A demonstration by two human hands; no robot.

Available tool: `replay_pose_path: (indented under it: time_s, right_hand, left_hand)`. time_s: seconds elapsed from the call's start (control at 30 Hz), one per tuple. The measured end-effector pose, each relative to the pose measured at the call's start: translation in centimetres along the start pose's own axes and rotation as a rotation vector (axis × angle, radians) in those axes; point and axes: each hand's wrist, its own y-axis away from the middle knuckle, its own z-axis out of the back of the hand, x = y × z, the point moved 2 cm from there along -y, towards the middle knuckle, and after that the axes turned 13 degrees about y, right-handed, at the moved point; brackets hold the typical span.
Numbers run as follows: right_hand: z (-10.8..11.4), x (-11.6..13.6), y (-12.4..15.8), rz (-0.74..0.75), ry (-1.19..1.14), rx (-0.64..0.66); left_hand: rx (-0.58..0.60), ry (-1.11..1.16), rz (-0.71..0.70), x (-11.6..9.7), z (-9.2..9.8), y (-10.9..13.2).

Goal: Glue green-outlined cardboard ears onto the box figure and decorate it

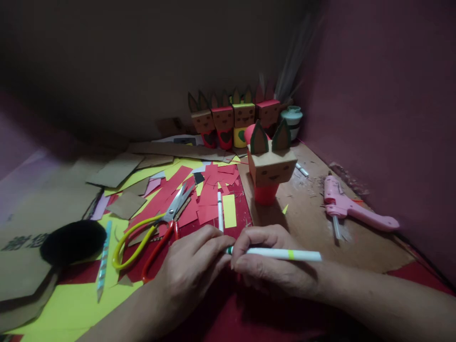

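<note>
My right hand (263,256) grips a white marker (285,254) with a yellow-green band, its dark green end pointing left. At that end my left hand (199,261) is closed, fingers curled in; whatever it pinches is hidden. Beyond my hands stands a cardboard-headed figure (272,166) with two green-edged ears, a drawn face and a red base. Left of my left hand lie open scissors (156,232) with one yellow and one red handle. A second white marker (220,211) lies just past my fingers, beside a yellow paper strip (230,211).
Several similar figures (223,121) line the back, beside a pale green jar (292,118). At right lies a pink glue gun (344,202). Red paper scraps (210,190), cardboard pieces (117,168), a pencil (104,261) and a black oval object (73,242) cover the left.
</note>
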Motion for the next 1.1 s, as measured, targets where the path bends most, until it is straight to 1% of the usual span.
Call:
replay_pose_path:
  time_s: [0.17,0.23,0.27,0.3,0.37,0.4,0.43,0.47,0.53,0.63,0.73,0.8,0.93,1.0,1.03,1.07,1.1]
  right_hand:
    - [0.1,0.2,0.1,-0.021,0.044,-0.030]
    - [0.3,0.1,0.2,0.022,0.133,-0.032]
    - [0.3,0.0,0.2,0.097,0.216,-0.023]
    - [0.4,-0.1,0.2,0.211,0.328,-0.004]
    - [0.2,-0.3,0.4,0.573,0.568,0.049]
    - [0.1,-0.4,0.5,0.751,0.670,0.058]
    - [-0.1,-0.6,0.6,0.899,0.741,0.048]
    - [-0.2,-0.8,0.5,0.987,0.815,0.047]
    - [-0.5,-1.1,0.4,1.071,0.944,0.041]
    - [-0.7,-1.1,0.3,1.086,1.068,0.042]
    - [-0.7,-1.2,0.2,1.074,1.098,0.025]
    - [-0.7,-1.4,0.1,1.064,1.047,0.014]
    - [-0.5,-1.6,0.0,0.990,0.818,-0.019]
    - [-0.4,-1.3,0.3,0.918,0.735,-0.011]
    - [-0.4,-1.0,0.4,0.857,0.713,0.022]
    - [-0.4,-0.7,0.6,0.755,0.704,0.059]
    - [-0.4,-0.3,0.8,0.691,0.663,0.075]
  left_hand:
    - [0.008,0.037,0.046,0.3,0.2,0.3]
    - [0.022,0.052,0.040,0.4,0.3,0.4]
    - [0.041,0.065,0.028,0.4,0.4,0.5]
    - [0.063,0.077,0.012,0.4,0.5,0.6]
    - [0.128,0.099,-0.026,0.4,0.7,0.7]
    - [0.166,0.106,-0.033,0.3,0.8,0.8]
    - [0.203,0.111,-0.035,0.3,1.0,0.9]
    - [0.239,0.116,-0.031,0.3,1.1,1.0]
    - [0.292,0.118,-0.013,0.2,1.3,1.1]
    - [0.334,0.122,0.019,0.3,1.4,1.2]
    - [0.340,0.138,0.033,0.6,1.3,1.3]
    - [0.324,0.147,0.035,0.7,1.2,1.4]
    - [0.285,0.152,0.066,0.4,1.2,1.5]
    - [0.268,0.145,0.087,0.1,1.2,1.5]
    - [0.264,0.147,0.089,-0.1,1.3,1.4]
    - [0.262,0.154,0.088,-0.3,1.3,1.3]
    - [0.262,0.162,0.091,-0.5,1.3,1.3]
